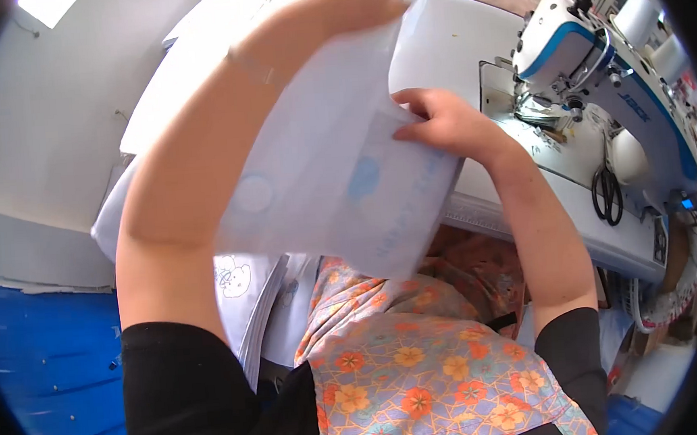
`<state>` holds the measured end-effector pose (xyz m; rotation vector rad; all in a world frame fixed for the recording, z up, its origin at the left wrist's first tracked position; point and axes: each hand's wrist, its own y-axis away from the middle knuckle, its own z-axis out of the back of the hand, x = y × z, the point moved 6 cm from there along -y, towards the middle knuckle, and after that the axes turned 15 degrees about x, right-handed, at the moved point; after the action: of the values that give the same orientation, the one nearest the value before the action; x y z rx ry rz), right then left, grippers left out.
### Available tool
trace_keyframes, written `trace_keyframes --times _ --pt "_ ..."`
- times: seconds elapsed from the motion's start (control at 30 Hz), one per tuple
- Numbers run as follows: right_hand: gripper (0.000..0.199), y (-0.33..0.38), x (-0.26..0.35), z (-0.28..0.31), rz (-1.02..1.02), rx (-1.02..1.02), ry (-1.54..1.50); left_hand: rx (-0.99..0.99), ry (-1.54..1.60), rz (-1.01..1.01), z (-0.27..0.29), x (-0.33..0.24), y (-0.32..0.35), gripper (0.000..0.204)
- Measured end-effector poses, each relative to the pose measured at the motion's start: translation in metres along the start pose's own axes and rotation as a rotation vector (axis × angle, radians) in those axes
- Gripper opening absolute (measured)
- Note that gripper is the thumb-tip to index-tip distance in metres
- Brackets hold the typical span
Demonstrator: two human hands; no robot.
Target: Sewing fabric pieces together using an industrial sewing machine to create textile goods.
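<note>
A large piece of white cloth with pale blue printed figures hangs in front of me, over the table edge and above my lap. My right hand pinches its edge between thumb and fingers, near the middle of the view. Raised at the top, my left hand has the cloth's far upper end at its fingers. That hand is slightly blurred and partly cut off by the picture's edge. The cloth's lower part is smeared by motion.
A white and blue sewing machine stands on the white table at the right. Black-handled scissors lie on the tabletop by it. More white printed cloth hangs at my left, and a floral apron covers my lap.
</note>
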<state>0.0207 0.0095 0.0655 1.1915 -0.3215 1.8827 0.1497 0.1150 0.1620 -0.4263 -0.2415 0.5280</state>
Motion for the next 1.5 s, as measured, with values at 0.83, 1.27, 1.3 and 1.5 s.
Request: trace_keyframes --times 0.83,1.27,1.3,1.5 --pt "0.048 0.089 -0.046 -0.036 0.043 -0.257 0.721 -0.143 0.660 -0.333 0.016 -0.200 0.177 0.010" --pt "0.055 0.098 -0.118 -0.007 -0.136 -0.328 0.606 1.122 -0.006 1.495 -0.230 -0.161 0.733 0.085" --pt "0.055 0.098 -0.111 -0.010 -0.199 -0.331 0.611 1.215 0.007 1.473 -0.236 -0.153 0.716 0.090" --pt "0.054 0.072 -0.076 -0.018 -0.215 -0.260 0.736 0.798 0.147 1.307 -0.212 -0.151 0.709 0.045"
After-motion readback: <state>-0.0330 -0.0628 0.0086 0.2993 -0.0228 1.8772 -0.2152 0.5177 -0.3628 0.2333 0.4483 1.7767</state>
